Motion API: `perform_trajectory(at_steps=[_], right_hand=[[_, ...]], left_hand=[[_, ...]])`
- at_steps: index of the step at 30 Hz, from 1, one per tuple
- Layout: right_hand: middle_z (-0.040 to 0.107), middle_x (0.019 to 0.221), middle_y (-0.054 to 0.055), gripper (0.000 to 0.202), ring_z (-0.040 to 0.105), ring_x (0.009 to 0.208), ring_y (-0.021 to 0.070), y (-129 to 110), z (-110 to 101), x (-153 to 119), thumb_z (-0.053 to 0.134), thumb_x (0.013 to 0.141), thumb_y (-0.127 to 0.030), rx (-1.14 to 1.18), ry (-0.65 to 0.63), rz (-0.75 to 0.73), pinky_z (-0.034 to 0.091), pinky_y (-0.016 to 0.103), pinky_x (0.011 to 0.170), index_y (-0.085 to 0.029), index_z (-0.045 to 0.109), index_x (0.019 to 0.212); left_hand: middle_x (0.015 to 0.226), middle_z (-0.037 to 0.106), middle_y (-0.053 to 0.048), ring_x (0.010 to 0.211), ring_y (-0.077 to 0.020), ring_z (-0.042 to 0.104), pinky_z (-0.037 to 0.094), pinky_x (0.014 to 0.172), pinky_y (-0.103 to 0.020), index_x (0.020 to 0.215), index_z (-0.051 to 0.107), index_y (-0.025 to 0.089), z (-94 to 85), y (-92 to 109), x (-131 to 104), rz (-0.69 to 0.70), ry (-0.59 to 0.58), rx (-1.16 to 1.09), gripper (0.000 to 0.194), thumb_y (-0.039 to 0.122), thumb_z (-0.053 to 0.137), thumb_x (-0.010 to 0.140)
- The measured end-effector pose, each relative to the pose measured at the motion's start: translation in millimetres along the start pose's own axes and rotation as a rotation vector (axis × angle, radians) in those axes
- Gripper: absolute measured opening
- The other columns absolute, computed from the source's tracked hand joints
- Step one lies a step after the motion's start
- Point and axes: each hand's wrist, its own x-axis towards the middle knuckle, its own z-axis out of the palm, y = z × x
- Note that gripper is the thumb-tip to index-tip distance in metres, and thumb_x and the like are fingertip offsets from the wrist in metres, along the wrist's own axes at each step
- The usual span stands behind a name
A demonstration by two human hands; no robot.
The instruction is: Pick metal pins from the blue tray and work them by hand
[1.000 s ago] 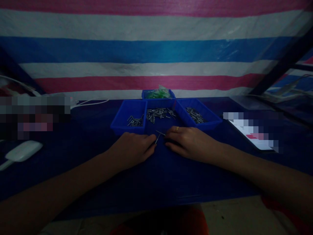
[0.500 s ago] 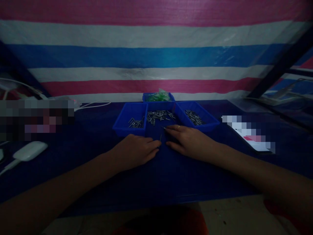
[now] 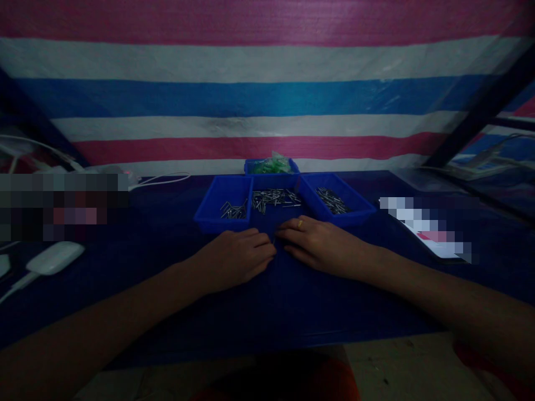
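My left hand (image 3: 246,255) rests low over the blue table, fingers closed together, with a tiny end of a thin metal pin (image 3: 273,240) showing at its fingertips. Facing it across a small gap is my right hand (image 3: 313,240), wearing a ring, its fingers drawn together; whatever they hold is hidden. Just beyond the hands lies a loose pile of thin metal pins (image 3: 271,197). A blue tray (image 3: 223,225) to the left contains several angled metal pieces (image 3: 234,211). The blue tray (image 3: 355,215) to the right contains more straight metal pins (image 3: 331,200).
Behind the pile stands another blue bin (image 3: 271,179) with a green item in clear plastic (image 3: 272,165). A phone (image 3: 430,236) lies at right, partly pixelated. At left are a white device with a cord (image 3: 56,258) and a white cable (image 3: 163,178). A striped sheet (image 3: 267,100) hangs behind.
My right hand has drawn back slightly toward my left, bringing the fingertips closer together. The pin that stood up from my left fingers and the one at my right fingertips are now mostly hidden.
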Motion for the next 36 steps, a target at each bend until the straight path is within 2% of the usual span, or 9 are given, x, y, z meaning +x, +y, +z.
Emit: perform_trajectory(at_steps=[6, 10, 14, 20, 23, 26, 31, 34, 36], right_hand=[[0.056, 0.093, 0.009, 0.017, 0.052, 0.087, 0.0172, -0.6, -0.8, 0.6, 0.043, 0.085, -0.019, -0.008, -0.011, 0.023, 0.044, 0.031, 0.078, -0.014, 0.055, 0.097], [0.055, 0.083, 0.006, 0.014, 0.052, 0.077, 0.0155, -2.2, -2.5, 0.6, 0.042, 0.086, -0.020, -0.027, -0.020, 0.030, 0.043, 0.028, 0.071, -0.015, 0.055, 0.085], [0.054, 0.079, 0.005, 0.017, 0.052, 0.072, 0.0144, -4.8, -4.8, 1.1, 0.038, 0.088, -0.021, -0.023, 0.005, 0.047, 0.042, 0.027, 0.067, -0.015, 0.053, 0.084], [0.055, 0.080, 0.005, 0.018, 0.052, 0.071, 0.0141, -5.5, -4.0, 1.0, 0.037, 0.089, -0.023, -0.005, 0.040, 0.038, 0.042, 0.027, 0.067, -0.014, 0.053, 0.087], [0.055, 0.080, 0.005, 0.017, 0.052, 0.072, 0.0141, -6.1, -3.2, 0.5, 0.038, 0.088, -0.022, 0.017, 0.026, 0.023, 0.042, 0.026, 0.067, -0.015, 0.053, 0.086], [0.054, 0.079, 0.005, 0.017, 0.051, 0.072, 0.0140, -7.9, -2.9, 0.1, 0.039, 0.088, -0.023, 0.031, 0.006, -0.020, 0.042, 0.026, 0.066, -0.015, 0.053, 0.084], [0.054, 0.080, 0.004, 0.016, 0.050, 0.073, 0.0144, -9.1, -3.2, -0.1, 0.040, 0.088, -0.024, 0.034, -0.020, -0.054, 0.042, 0.026, 0.067, -0.015, 0.053, 0.083], [0.054, 0.079, 0.005, 0.017, 0.050, 0.072, 0.0144, -8.5, -3.9, -0.1, 0.040, 0.088, -0.025, 0.033, -0.030, -0.045, 0.042, 0.027, 0.067, -0.015, 0.053, 0.082], [0.054, 0.079, 0.005, 0.018, 0.051, 0.073, 0.0145, -8.4, -4.5, -0.4, 0.040, 0.088, -0.026, 0.035, -0.029, -0.037, 0.042, 0.027, 0.067, -0.015, 0.053, 0.082]], left_hand=[[0.089, 0.057, 0.000, 0.080, -0.0124, 0.051, 0.039, 0.060, -0.021, 0.092, 0.053, 0.019, -1.4, 0.0, -0.3, 0.040, 0.004, 0.002, 0.014, 0.022, 0.040, 0.088], [0.085, 0.057, 0.000, 0.079, -0.0130, 0.052, 0.040, 0.061, -0.022, 0.093, 0.052, 0.019, -2.0, 1.8, 0.6, -0.050, -0.014, 0.013, 0.013, 0.022, 0.041, 0.087], [0.082, 0.058, 0.000, 0.079, -0.0138, 0.055, 0.041, 0.062, -0.023, 0.095, 0.052, 0.019, -1.2, 2.6, 1.1, -0.152, 0.007, -0.009, 0.016, 0.027, 0.042, 0.087], [0.080, 0.059, 0.000, 0.077, -0.0129, 0.056, 0.042, 0.063, -0.023, 0.092, 0.056, 0.019, -0.4, 0.2, 1.1, -0.159, 0.102, -0.012, 0.019, 0.029, 0.041, 0.087], [0.083, 0.058, -0.001, 0.080, -0.0124, 0.055, 0.043, 0.066, -0.023, 0.094, 0.057, 0.019, 0.0, 0.5, 0.6, -0.140, 0.184, -0.016, 0.021, 0.029, 0.039, 0.088], [0.087, 0.057, -0.001, 0.080, -0.0110, 0.054, 0.043, 0.067, -0.021, 0.094, 0.057, 0.019, 0.3, 2.0, 0.0, -0.063, 0.237, -0.040, 0.021, 0.027, 0.038, 0.088], [0.092, 0.058, -0.001, 0.083, -0.0101, 0.053, 0.042, 0.067, -0.020, 0.094, 0.056, 0.020, -1.2, 5.6, 0.0, 0.044, 0.238, -0.133, 0.019, 0.025, 0.038, 0.088], [0.094, 0.058, -0.002, 0.086, -0.0110, 0.053, 0.042, 0.069, -0.021, 0.092, 0.055, 0.019, -3.2, 8.0, -0.1, 0.048, 0.228, -0.180, 0.017, 0.022, 0.039, 0.086], [0.089, 0.059, -0.001, 0.082, -0.0115, 0.053, 0.042, 0.068, -0.022, 0.089, 0.054, 0.018, -4.4, 8.7, -0.1, 0.018, 0.198, -0.190, 0.015, 0.021, 0.040, 0.084]])
